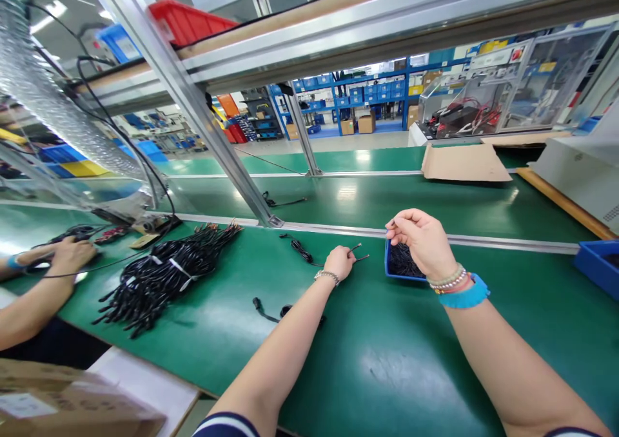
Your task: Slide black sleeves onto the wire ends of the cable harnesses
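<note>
My left hand (340, 261) is closed on a thin black cable (302, 251) that trails left across the green mat; its wire ends stick out to the right of my fingers. My right hand (422, 240) hovers over a small blue tray (388, 264) filled with small black parts. Its fingertips are pinched together above the tray, and I cannot make out what they hold. Another black cable (271, 312) lies under my left forearm.
A big bundle of black cables (162, 276) tied with white bands lies at the left. A co-worker's hands (62, 255) work at the far left. A cardboard sheet (463, 162) and a grey machine (583, 166) sit at the back right. Another blue bin (598, 266) is at the right edge.
</note>
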### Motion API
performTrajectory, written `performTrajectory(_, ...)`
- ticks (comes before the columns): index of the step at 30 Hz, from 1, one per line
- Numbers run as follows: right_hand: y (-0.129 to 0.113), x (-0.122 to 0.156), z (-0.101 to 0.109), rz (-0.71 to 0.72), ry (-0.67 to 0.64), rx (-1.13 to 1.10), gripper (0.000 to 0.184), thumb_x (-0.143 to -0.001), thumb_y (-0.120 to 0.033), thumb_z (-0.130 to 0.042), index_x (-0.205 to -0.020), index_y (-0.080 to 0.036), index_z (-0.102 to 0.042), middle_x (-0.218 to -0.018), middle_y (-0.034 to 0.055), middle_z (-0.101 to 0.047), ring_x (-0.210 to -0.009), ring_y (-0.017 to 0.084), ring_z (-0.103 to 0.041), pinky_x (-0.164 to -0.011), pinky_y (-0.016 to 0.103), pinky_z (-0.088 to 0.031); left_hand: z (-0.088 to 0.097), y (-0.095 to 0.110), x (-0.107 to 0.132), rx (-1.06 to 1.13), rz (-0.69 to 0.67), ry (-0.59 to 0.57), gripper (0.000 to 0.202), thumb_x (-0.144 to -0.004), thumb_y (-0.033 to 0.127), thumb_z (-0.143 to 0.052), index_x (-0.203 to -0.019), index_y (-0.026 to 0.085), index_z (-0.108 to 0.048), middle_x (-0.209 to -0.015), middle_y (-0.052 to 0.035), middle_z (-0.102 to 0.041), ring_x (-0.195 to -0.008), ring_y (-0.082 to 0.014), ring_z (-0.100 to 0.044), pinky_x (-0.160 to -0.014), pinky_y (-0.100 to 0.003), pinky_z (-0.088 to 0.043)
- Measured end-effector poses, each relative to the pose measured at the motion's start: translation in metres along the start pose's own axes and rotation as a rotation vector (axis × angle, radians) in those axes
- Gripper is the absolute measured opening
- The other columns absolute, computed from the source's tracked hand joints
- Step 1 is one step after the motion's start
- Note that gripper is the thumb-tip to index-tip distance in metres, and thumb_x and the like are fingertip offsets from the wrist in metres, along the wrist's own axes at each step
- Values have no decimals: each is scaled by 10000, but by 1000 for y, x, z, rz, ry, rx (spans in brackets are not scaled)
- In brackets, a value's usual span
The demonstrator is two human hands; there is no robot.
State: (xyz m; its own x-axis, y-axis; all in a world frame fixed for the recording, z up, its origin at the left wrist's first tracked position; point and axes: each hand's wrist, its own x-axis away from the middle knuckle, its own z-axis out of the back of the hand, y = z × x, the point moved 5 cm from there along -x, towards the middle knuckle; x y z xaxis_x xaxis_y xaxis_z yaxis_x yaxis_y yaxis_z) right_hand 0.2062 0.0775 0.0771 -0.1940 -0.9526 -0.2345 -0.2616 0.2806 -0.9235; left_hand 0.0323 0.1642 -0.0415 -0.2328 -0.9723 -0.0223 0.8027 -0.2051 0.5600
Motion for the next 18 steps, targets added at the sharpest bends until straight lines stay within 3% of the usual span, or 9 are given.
performTrajectory(3,2,-2,-1,11,-10,-8,138,-674,-256,-632,-679,-142,-553,-666,23,-611,-564,105,-574,-514,228,-465,11,0,13,-17,-49,1,111,-780,206,-511,-831,192,-609,-797,-38,-632,-748,-166,-573,-713,-265,-412)
performTrajectory(6,7,-1,-8,-1,-42,-26,144,-676,-257,-634,-683,-140,-550,-666,23,-614,-565,107,-575,-517,233,-467,12,5,17,-14,-100,1,182,-754,225,-561,-931,213,-601,-938,-40,-618,-859,-168,-567,-777,-254,-400)
performTrajectory(9,12,3,-17,-14,-94,-23,140,-694,-261,-622,-696,-139,-552,-683,29,-620,-570,110,-577,-519,237,-468,1,9,8,5,-97,-15,163,-677,219,-640,-837,187,-632,-950,-60,-595,-841,-183,-565,-771,-266,-402)
performTrajectory(12,13,6,-17,18,-120,50,145,-712,-279,-610,-720,-141,-567,-703,34,-624,-588,114,-579,-530,240,-468,-5,10,0,59,-71,-27,53,-659,201,-641,-656,158,-610,-832,-59,-599,-731,-169,-558,-708,-270,-407)
performTrajectory(15,13,7,-9,65,-70,139,153,-715,-296,-608,-724,-147,-578,-669,22,-617,-587,112,-570,-526,233,-458,8,11,10,164,-79,-19,102,-731,232,-559,-661,161,-577,-712,-26,-603,-636,-128,-521,-641,-243,-399)
performTrajectory(18,16,7,-8,67,-54,167,164,-716,-305,-606,-729,-145,-574,-634,18,-610,-566,111,-564,-523,235,-455,30,17,40,331,-104,-14,186,-813,303,-440,-821,159,-557,-675,1,-600,-520,-82,-445,-527,-199,-363)
